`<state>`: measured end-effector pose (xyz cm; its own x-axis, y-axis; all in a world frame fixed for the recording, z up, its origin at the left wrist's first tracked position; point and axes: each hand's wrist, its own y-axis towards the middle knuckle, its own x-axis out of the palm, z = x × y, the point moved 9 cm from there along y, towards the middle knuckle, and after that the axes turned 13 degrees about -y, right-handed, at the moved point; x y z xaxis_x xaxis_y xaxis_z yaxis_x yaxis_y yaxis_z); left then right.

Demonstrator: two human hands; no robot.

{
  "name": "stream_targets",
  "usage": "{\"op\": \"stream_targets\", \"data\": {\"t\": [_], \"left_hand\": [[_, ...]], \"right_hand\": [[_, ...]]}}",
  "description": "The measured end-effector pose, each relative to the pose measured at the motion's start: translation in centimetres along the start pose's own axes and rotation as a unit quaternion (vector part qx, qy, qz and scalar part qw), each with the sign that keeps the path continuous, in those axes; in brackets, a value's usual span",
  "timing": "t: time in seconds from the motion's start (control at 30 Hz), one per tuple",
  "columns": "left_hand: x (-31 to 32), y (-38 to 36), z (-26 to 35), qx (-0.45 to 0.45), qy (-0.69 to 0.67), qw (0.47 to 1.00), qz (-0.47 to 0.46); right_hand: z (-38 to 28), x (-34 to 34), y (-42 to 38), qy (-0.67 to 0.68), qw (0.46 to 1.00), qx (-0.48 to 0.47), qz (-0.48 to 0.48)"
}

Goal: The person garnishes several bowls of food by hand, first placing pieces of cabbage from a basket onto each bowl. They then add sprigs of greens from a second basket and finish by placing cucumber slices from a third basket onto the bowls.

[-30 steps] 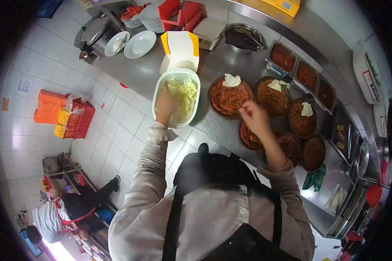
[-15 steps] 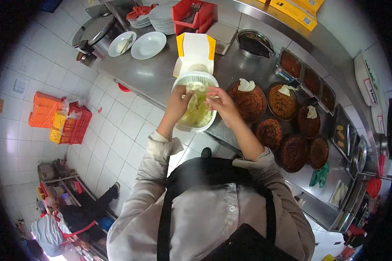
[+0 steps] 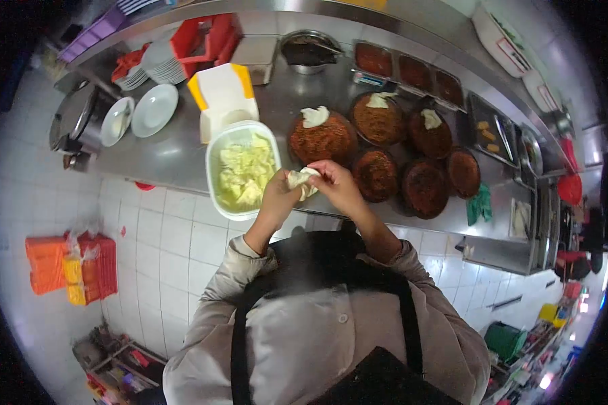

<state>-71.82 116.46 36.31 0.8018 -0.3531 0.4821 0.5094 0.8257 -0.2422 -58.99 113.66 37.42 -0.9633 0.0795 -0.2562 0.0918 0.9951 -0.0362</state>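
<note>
Both hands meet just right of a white tub (image 3: 213,177) of pale yellow-green leaves (image 3: 244,169). Between them is a whitish leaf (image 3: 302,181), pinched by my left hand (image 3: 277,200) on one side and my right hand (image 3: 339,189) on the other. Behind the tub stands an open yellow-and-white box (image 3: 223,91). Beyond my hands is a bowl of red-brown paste (image 3: 323,143) with a whitish piece (image 3: 315,117) on it.
More paste bowls (image 3: 424,189) stand to the right, near metal trays (image 3: 373,61) and a green cloth (image 3: 479,204). White plates (image 3: 155,111), a red bin (image 3: 203,42) and a metal bowl (image 3: 309,51) are at the back of the steel counter (image 3: 172,158).
The view has turned to the right. My hands have left the inside of the tub and are now beside it, holding the whitish leaf between them.
</note>
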Motion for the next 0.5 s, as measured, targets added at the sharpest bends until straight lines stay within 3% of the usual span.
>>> {"op": "stream_targets", "data": {"t": [0.1,0.27,0.37,0.4,0.47,0.5], "left_hand": [[1.8,1.1,-1.6,0.019,0.136,0.99,-0.038],[5.7,2.3,-3.5,0.021,0.186,0.973,-0.134],[8.1,2.6,-3.2,0.097,0.264,0.949,-0.145],[9.1,2.5,-3.1,0.121,0.287,0.938,-0.151],[11.0,2.1,-2.7,0.167,0.332,0.915,-0.155],[13.0,1.1,-0.9,0.269,0.447,0.84,-0.148]], "right_hand": [[0.6,-3.0,-1.4,-0.025,1.0,0.009,-0.008],[1.2,-7.2,-3.7,-0.029,0.999,0.042,0.006],[3.9,-7.6,-5.4,0.027,0.988,0.134,-0.068],[4.4,-8.2,-5.8,0.028,0.989,0.133,-0.064],[4.2,-10.4,-6.4,-0.106,0.991,0.077,0.016],[4.6,-10.7,-6.8,-0.105,0.991,0.076,0.014]]}}
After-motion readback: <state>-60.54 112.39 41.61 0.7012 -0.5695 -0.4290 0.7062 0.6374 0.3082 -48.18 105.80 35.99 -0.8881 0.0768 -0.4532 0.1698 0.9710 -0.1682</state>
